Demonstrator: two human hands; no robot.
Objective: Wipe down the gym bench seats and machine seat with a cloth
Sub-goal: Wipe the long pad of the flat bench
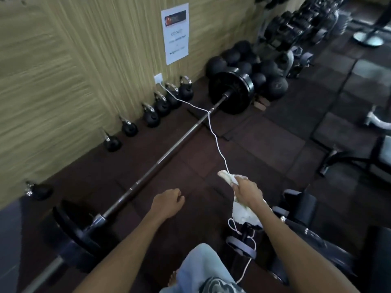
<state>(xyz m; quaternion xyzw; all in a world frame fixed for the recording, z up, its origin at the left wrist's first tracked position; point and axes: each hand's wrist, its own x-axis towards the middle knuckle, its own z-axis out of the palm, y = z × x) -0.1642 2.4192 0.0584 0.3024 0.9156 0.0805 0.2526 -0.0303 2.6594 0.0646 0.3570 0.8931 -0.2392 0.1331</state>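
My right hand (246,191) is closed around a white cloth (245,214), which bunches above my fingers and hangs below my wrist. My left hand (168,203) is a loose fist with nothing in it, held over the dark floor to the left of the cloth. A black padded bench or machine (306,227) lies low at the right, partly under my right forearm. Another bench (378,157) with a pale seat shows at the right edge.
A loaded barbell (173,144) lies diagonally across the floor in front of me. Several kettlebells (150,117) line the wall at left. Medicine balls (243,62) and a dumbbell rack (296,26) stand farther back. A white cable (213,132) runs from a wall socket towards me.
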